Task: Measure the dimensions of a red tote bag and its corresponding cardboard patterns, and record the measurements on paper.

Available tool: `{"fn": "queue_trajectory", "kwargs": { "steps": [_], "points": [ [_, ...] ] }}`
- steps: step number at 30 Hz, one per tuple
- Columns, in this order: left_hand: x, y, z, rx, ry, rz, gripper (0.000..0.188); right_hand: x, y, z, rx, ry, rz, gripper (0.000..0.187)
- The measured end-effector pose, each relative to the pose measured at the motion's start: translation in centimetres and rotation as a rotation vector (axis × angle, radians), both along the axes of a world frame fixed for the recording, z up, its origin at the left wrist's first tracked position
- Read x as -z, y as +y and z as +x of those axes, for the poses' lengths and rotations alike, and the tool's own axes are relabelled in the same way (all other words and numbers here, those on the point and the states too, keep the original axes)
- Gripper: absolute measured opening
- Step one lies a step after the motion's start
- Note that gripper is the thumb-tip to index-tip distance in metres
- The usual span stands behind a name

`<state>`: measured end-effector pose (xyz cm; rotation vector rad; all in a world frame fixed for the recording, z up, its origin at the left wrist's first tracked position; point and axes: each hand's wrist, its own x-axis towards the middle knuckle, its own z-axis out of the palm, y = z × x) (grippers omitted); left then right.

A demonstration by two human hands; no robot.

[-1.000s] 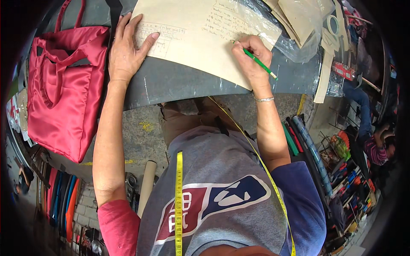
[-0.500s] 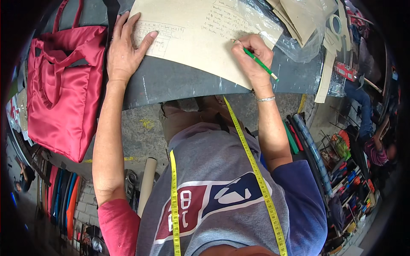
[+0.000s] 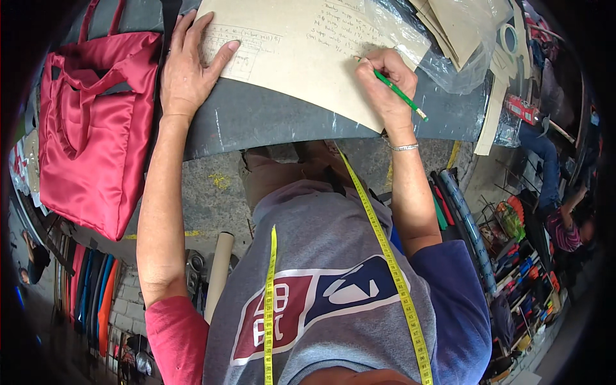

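A large sheet of tan paper with handwritten notes lies on the dark table. My left hand rests on its left edge, fingers stretched out and thumb spread, holding nothing. Pinched in my right hand is a green pencil, its tip close to the paper beside the lines of writing. The pencil's eraser end points down toward me. A yellow measuring tape hangs round my neck, both ends loose over my shirt.
A shiny red tote bag lies at the table's left side. Clear plastic, more tan paper pieces and a roll of tape are at the right. Fabric rolls stand beyond the table's right front edge.
My right hand and the pencil have shifted slightly right. The sheet sits a little differently in view, and the tape's left end has swung to the right. My left hand stays on the paper.
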<state>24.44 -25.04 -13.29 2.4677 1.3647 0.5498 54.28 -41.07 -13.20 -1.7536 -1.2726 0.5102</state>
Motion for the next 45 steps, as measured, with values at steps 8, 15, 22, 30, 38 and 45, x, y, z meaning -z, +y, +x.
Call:
{"fn": "queue_trajectory", "kwargs": {
  "steps": [8,15,22,30,38,45],
  "points": [
    [-0.2,-0.4,0.2,-0.014,-0.012,-0.075,0.068,-0.3,-0.1,0.0,-0.013,0.002,-0.004,0.018],
    [-0.5,-0.3,0.0,-0.006,-0.017,-0.060,0.066,-0.3,0.2,-0.1,0.008,-0.036,-0.065,0.016],
    [-0.7,0.7,0.6,0.058,-0.112,-0.075,0.063,0.1,0.0,1.0,0.075,0.040,-0.026,0.012],
    [-1.0,-0.2,-0.4,0.068,-0.131,-0.102,0.067,0.2,-0.4,1.6,0.047,0.124,0.000,0.011],
    [-1.9,-0.9,-0.1,0.065,-0.166,-0.204,0.080,0.3,-0.2,1.1,0.113,0.184,0.003,0.017],
    [-1.4,-0.5,-0.4,0.074,-0.141,-0.163,0.085,0.9,0.1,1.2,0.103,0.238,-0.022,0.015]
  ]
}}
